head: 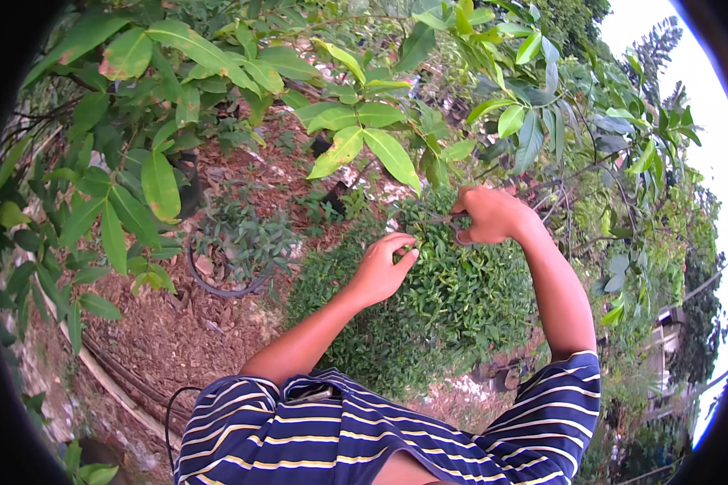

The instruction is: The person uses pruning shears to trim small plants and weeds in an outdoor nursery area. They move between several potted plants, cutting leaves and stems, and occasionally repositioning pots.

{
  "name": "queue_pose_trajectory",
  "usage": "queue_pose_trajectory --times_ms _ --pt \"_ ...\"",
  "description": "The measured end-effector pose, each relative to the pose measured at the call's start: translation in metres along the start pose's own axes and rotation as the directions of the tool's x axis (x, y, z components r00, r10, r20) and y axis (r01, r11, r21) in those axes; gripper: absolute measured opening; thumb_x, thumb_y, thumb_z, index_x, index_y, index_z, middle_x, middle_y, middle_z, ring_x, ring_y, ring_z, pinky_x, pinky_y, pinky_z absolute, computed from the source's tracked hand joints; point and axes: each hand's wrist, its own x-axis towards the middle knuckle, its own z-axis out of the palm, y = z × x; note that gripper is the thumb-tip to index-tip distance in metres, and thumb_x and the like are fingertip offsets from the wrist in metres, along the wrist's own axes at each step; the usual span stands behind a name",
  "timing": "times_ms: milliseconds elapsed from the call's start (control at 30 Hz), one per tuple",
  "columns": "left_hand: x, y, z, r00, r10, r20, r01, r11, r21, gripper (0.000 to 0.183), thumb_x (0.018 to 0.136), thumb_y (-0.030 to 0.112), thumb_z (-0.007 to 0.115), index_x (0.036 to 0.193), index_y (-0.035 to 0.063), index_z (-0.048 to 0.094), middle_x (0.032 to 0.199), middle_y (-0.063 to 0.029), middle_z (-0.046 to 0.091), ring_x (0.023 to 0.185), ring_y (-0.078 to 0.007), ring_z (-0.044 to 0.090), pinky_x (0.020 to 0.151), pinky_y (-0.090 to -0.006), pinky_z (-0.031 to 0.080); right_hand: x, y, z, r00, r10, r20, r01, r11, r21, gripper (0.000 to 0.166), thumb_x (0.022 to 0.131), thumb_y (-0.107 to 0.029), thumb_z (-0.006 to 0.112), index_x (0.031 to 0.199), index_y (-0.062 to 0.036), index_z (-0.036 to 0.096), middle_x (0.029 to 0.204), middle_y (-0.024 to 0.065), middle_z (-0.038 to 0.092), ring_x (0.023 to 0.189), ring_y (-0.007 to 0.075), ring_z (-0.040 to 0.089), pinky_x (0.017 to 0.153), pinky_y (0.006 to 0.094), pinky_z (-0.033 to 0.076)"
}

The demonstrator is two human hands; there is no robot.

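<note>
A dense, small-leaved green shrub (461, 291) stands in front of me. Above its far edge, my right hand (491, 213) grips a pair of scissors (446, 219) by the handles, with the thin blades pointing left. How far the blades are apart cannot be told. My left hand (388, 267) is a little left of and nearer than the scissors, at the shrub's upper left side. Its thumb and fingertips are close together at a small green sprig; whether they pinch it is unclear.
Broad-leaved branches (364, 121) hang across the far side and left. A potted plant with a dark round rim (230, 292) stands left of the shrub. Dark plant pots (335, 197) sit farther back. Long pale poles (106, 385) lie on the leaf-strewn ground at the lower left.
</note>
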Motion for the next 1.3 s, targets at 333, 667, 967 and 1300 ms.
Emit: queue_pose_trajectory --times_ms 333,667,967,1300 --pt "-0.001 -0.021 0.002 0.999 -0.025 0.041 0.029 0.993 -0.111 0.030 0.099 0.018 0.067 0.121 -0.0018 0.070 0.118 -0.0111 0.070 0.096 -0.0193 0.067 0.077 -0.0325 0.049 0.015 -0.017 -0.005 0.999 0.015 0.038 -0.015 1.000 -0.007 0.024 0.076 -0.014 0.083 0.086 0.0030 0.070 0.086 0.0217 0.070 0.089 0.0409 0.067 0.080 0.0480 0.053" --pt "-0.006 -0.033 0.003 0.994 0.045 -0.102 -0.052 0.996 -0.065 0.023 0.097 0.015 0.068 0.118 0.0058 0.070 0.124 -0.0099 0.062 0.103 -0.0220 0.061 0.085 -0.0362 0.050 0.009 -0.031 -0.019 0.990 0.138 -0.015 -0.138 0.983 -0.118 0.046 0.080 -0.034 0.081 0.113 -0.0026 0.076 0.116 0.0212 0.072 0.113 0.0363 0.068 0.098 0.0470 0.055" --pt "-0.011 -0.032 0.002 0.991 -0.045 -0.125 0.040 0.998 -0.040 0.018 0.094 0.016 0.070 0.109 0.0077 0.070 0.114 -0.0108 0.061 0.104 -0.0297 0.059 0.096 -0.0415 0.047 0.058 -0.041 -0.002 0.985 0.173 -0.006 -0.170 0.962 -0.214 0.036 0.077 -0.029 0.082 0.093 0.0030 0.076 0.105 0.0241 0.074 0.103 0.0389 0.072 0.088 0.0471 0.059" --pt "-0.021 -0.039 -0.011 0.984 -0.028 -0.173 0.021 0.999 -0.037 0.015 0.094 0.014 0.070 0.107 0.0063 0.069 0.112 -0.0116 0.062 0.101 -0.0289 0.061 0.092 -0.0410 0.050 0.018 -0.078 0.017 0.977 -0.025 -0.210 0.002 0.994 -0.106 0.028 0.080 -0.020 0.079 0.096 0.0018 0.074 0.108 0.0213 0.071 0.101 0.0406 0.070 0.089 0.0494 0.057"
